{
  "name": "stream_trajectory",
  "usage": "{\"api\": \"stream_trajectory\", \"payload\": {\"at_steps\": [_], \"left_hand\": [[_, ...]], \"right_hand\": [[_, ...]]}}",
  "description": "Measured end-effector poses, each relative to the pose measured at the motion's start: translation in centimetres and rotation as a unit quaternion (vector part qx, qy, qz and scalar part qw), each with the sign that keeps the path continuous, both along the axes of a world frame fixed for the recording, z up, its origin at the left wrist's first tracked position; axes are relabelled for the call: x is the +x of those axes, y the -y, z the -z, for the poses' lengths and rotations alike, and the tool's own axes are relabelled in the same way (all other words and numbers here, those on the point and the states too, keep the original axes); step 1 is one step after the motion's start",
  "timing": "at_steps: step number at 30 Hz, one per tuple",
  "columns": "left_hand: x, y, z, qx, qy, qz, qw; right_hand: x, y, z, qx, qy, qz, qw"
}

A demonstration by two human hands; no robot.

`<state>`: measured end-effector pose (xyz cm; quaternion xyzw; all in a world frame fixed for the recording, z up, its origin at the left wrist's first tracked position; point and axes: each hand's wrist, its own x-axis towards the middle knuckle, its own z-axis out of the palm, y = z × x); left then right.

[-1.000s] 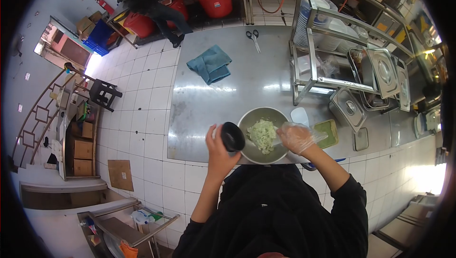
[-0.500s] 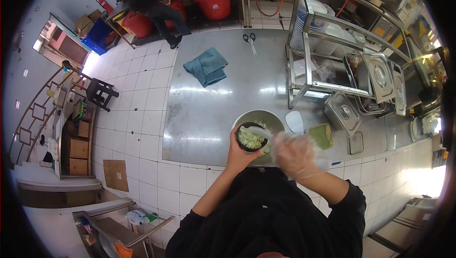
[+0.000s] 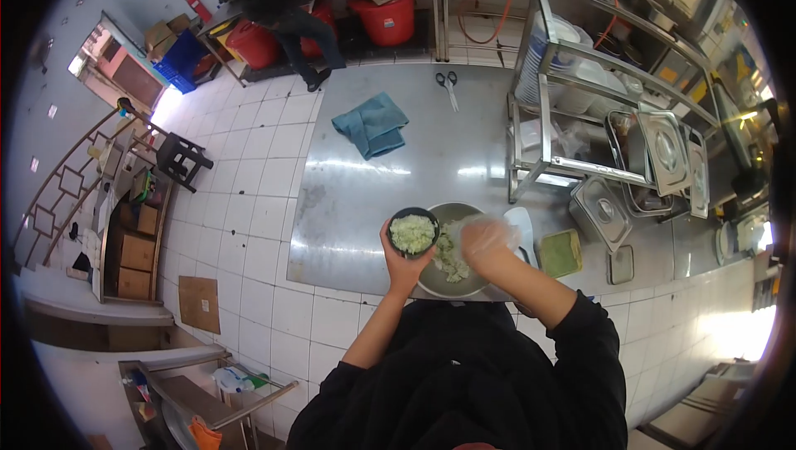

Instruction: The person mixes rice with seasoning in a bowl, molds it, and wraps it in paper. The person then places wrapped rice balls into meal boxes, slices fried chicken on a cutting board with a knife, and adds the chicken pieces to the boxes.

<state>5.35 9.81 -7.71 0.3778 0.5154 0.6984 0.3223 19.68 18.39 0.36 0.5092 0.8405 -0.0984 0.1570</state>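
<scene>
A round black bowl (image 3: 414,210) is being held up above the table edge by the left hand (image 3: 401,270); its fingers are being curved around the bowl's side, opened only to its width. In this bowl, a heap of pale green, finely chopped food (image 3: 413,234) is being contained. At five o'clock from it, a wider metal bowl (image 3: 456,287) is standing, where more of such food is being held. At three o'clock, the right hand (image 3: 487,244) is being covered by a clear, wrinkled plastic glove; because of blur, it cannot be told how far its fingers are opened, or whether something is being gripped. By this hand, part of the metal bowl is being hidden. Beyond it, a white flat piece (image 3: 518,220), a green rectangular tray (image 3: 561,254) and a lidded steel container (image 3: 604,211) are lying. Toward half past one, the smooth, shiny table (image 3: 348,226) is being obstructed by a metal rack (image 3: 545,127). At eleven o'clock a folded blue cloth (image 3: 373,125) is resting, and at half past twelve, scissors (image 3: 452,97).
</scene>
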Motion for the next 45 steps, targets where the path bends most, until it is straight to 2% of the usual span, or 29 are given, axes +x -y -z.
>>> {"api": "stream_trajectory", "payload": {"at_steps": [1, 2, 3, 5, 7, 8, 10, 11, 12, 13, 14, 15, 16, 18, 19, 20, 23, 24, 26, 28, 31, 33, 37, 39, 43, 45], "left_hand": [[-0.5, -0.3, -0.1, -0.003, -0.005, 0.019, 1.000], [-1.0, -0.6, -0.2, -0.023, -0.008, 0.036, 0.999], [-1.3, -1.1, 0.0, -0.018, 0.002, 0.057, 0.998], [-2.1, -2.9, 0.0, 0.001, 0.008, 0.079, 0.997], [-2.1, -3.9, 0.0, 0.005, 0.039, 0.103, 0.994], [-2.4, -4.1, 0.2, 0.005, 0.041, 0.100, 0.994], [-3.0, -4.6, 0.9, 0.022, 0.039, 0.158, 0.986], [-3.0, -4.6, 1.0, 0.030, 0.065, 0.178, 0.981], [-2.9, -4.3, 1.5, 0.028, 0.067, 0.179, 0.981], [-3.1, -4.4, 2.0, 0.010, 0.070, 0.171, 0.983], [-3.4, -4.8, 2.4, -0.004, 0.070, 0.163, 0.984], [-3.5, -4.9, 2.8, 0.003, 0.110, 0.177, 0.978], [-3.6, -4.8, 3.0, 0.003, 0.109, 0.180, 0.978], [-3.2, -3.7, 3.8, -0.006, 0.153, 0.208, 0.966], [-2.8, -3.0, 3.6, -0.006, 0.148, 0.195, 0.970], [-2.1, -2.0, 3.4, -0.014, 0.153, 0.198, 0.968], [-0.4, -0.4, 2.2, -0.003, 0.183, 0.136, 0.974], [0.3, -0.1, 1.4, -0.005, 0.187, 0.135, 0.973], [1.4, 0.8, -0.7, -0.014, 0.179, 0.081, 0.980], [2.5, 1.0, -3.7, -0.017, 0.156, 0.078, 0.985], [3.7, 0.8, -5.9, 0.021, 0.020, 0.059, 0.998], [4.0, 1.0, -5.9, 0.023, 0.009, 0.047, 0.999], [3.5, 1.4, -5.3, 0.032, 0.024, 0.016, 0.999], [3.0, 1.4, -4.9, 0.042, 0.089, 0.003, 0.995], [0.4, 1.3, -3.6, 0.040, 0.087, -0.063, 0.993], [-1.5, 2.4, -3.9, 0.022, 0.001, -0.060, 0.998]], "right_hand": [[-0.3, -0.7, -1.2, 0.005, 0.042, -0.020, 0.999], [-0.1, -0.4, -0.1, 0.005, 0.045, -0.025, 0.999], [0.3, 0.2, 2.0, 0.110, 0.037, -0.079, 0.990], [-0.6, 1.0, 1.1, 0.226, 0.026, -0.131, 0.965], [-2.8, 3.1, -3.6, 0.069, 0.072, -0.143, 0.985], [-2.3, 2.6, -3.2, 0.069, 0.073, -0.147, 0.984], [-0.3, 0.5, -1.5, 0.122, -0.019, -0.204, 0.971], [-0.1, -1.0, -0.9, 0.116, 0.033, -0.207, 0.971], [0.8, -0.5, 0.8, 0.112, 0.034, -0.205, 0.972], [1.7, 0.4, 2.7, 0.204, -0.054, -0.304, 0.929], [2.1, 1.0, 3.6, 0.294, -0.139, -0.394, 0.860], [0.2, 2.5, 1.0, 0.055, 0.023, -0.306, 0.950], [0.4, 2.5, -0.2, 0.055, 0.022, -0.303, 0.951], [1.2, 2.1, -1.6, -0.007, 0.133, -0.101, 0.986], [2.7, 1.4, -2.0, -0.043, 0.159, -0.083, 0.983], [4.1, 1.7, -0.9, -0.053, 0.161, -0.080, 0.982], [5.7, 2.3, 2.7, -0.169, 0.019, -0.054, 0.984], [5.8, 2.5, 3.4, -0.172, 0.023, -0.054, 0.983], [5.4, 3.1, 4.8, -0.199, -0.075, -0.051, 0.976], [3.9, 3.5, 1.6, -0.210, -0.086, -0.033, 0.973], [3.1, 3.6, -1.2, -0.195, -0.100, -0.011, 0.976], [3.1, 3.4, -3.0, -0.191, -0.133, -0.029, 0.972], [4.6, 2.5, -0.3, -0.202, -0.182, -0.066, 0.960], [4.9, 2.6, 1.1, -0.244, -0.231, -0.015, 0.942], [5.6, 2.3, 1.3, -0.266, -0.256, 0.026, 0.929], [6.5, 2.4, 1.5, -0.156, -0.306, -0.013, 0.939]]}}
